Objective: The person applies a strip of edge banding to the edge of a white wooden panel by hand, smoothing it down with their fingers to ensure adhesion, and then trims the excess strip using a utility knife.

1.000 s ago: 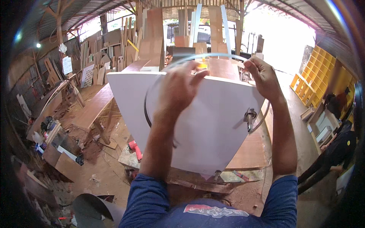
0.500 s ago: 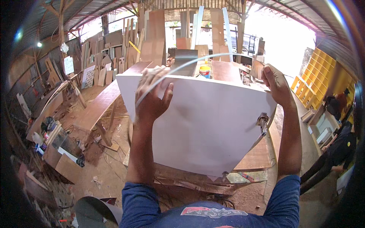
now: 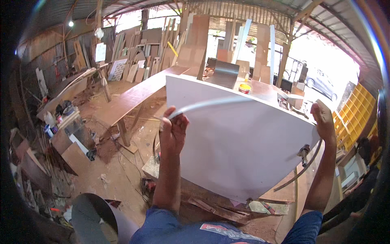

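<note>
A large white board (image 3: pixel 239 142) stands tilted in front of me, with a metal cabinet hinge (image 3: pixel 304 153) fixed near its right edge. My left hand (image 3: pixel 174 128), at the board's left side, is closed on a thin, flexible edge-banding strip (image 3: pixel 219 103). The strip bows from that hand to the right across the board's upper part, blurred by motion. At the upper right corner my right hand (image 3: pixel 324 122) is closed, its fingertips partly hidden. A dark length of strip hangs in a curve below that hand, past the hinge.
Beyond the board are a yellow pot (image 3: pixel 245 88) and a long brown panel on legs (image 3: pixel 138 95). Sheet offcuts lean along the back wall. A yellow slatted frame (image 3: pixel 357 112) stands right, beside a person in dark clothes. Cans and a curled dark sheet (image 3: pixel 91 215) lie left.
My left hand has come down from the board's top edge to its left side, drawing the strip lower across the board. My view has turned left; the right hand stays near the upper right corner.
</note>
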The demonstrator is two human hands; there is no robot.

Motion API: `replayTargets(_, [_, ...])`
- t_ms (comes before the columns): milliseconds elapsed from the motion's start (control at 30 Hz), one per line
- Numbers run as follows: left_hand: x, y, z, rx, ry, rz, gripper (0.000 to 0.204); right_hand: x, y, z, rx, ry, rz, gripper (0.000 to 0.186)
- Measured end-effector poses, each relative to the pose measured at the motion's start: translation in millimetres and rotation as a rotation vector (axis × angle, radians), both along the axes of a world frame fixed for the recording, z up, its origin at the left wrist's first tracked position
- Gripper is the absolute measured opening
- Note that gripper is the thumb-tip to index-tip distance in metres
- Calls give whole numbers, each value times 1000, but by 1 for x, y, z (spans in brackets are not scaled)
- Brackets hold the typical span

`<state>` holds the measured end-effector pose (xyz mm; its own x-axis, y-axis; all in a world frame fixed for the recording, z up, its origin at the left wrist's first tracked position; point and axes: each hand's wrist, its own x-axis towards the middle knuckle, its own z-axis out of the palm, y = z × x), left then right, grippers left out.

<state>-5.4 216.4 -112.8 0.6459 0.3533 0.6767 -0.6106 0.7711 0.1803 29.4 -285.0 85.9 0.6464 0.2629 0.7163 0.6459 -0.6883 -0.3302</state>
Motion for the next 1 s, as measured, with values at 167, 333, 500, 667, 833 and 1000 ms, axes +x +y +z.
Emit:
replayTargets(167, [47, 71, 19, -233, 31, 78, 44, 0, -8, 2, 89, 137, 49, 55])
replayTargets(333, [87, 116, 54, -195, 190, 426, 45, -1, -8, -1, 79, 84, -42, 55])
replayTargets(500, [100, 121, 83, 36, 184, 283, 59, -4, -9, -2, 237, 55, -99, 57])
replayTargets(667, [104, 110, 96, 367, 228, 274, 65, -16, -35, -11, 425, -76, -218, 58])
replayTargets(833, [108, 115, 93, 275, 181, 125, 47, -32, -89, -38, 335, -41, -203, 56])
replayTargets(1000, [112, 113, 92, 267, 257, 109, 44, -34, -132, -65, 388, 43, -330, 58])
